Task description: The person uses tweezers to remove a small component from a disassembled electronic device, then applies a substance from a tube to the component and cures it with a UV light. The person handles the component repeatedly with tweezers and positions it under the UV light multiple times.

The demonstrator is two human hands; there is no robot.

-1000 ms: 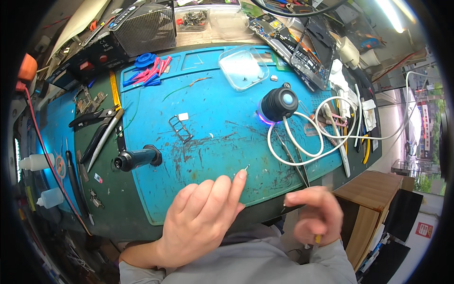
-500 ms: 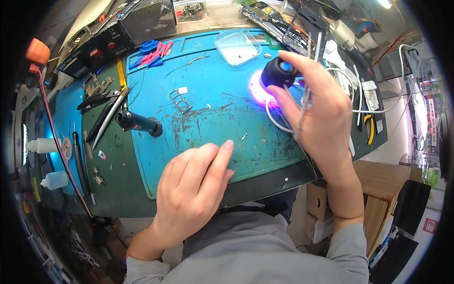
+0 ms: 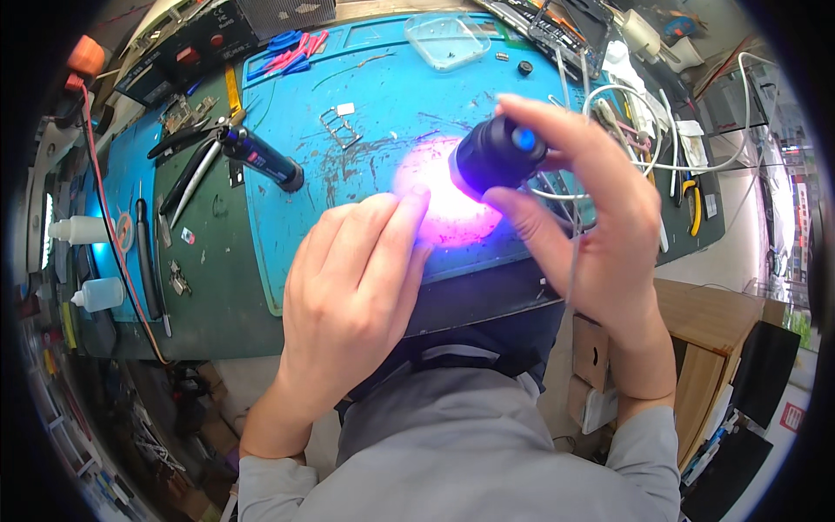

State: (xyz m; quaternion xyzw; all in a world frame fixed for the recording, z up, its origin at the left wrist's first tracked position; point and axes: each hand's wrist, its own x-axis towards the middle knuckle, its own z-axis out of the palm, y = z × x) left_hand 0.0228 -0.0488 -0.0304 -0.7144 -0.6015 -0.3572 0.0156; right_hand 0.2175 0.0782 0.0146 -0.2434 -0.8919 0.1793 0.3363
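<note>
My right hand [image 3: 604,204] grips a stubby black UV flashlight [image 3: 500,155] with a blue button on its end, thumb below and fingers above. Its glow throws a bright pink-violet patch [image 3: 452,217] over the blue work mat [image 3: 296,248]. At the left side of that patch are the fingertips of my left hand [image 3: 348,283]. Those fingers are curled and pressed together; whatever they may pinch is hidden or too small to name. A dark cylindrical tool [image 3: 261,159] stands tilted on the mat beyond my left hand. Past the light lies a small metal frame [image 3: 341,130].
Pliers [image 3: 184,143] and a silver pen-like tool [image 3: 197,181] lie left, near white squeeze bottles [image 3: 80,230]. A clear plastic tray [image 3: 446,42] and pink and blue clips [image 3: 294,52] sit at the back. White cables [image 3: 670,165] loop at right, near yellow-handled pliers [image 3: 691,209].
My right hand has brought the flashlight leftward and nearer to my left hand. The violet light now reaches my left fingertips. The whole view has shifted slightly.
</note>
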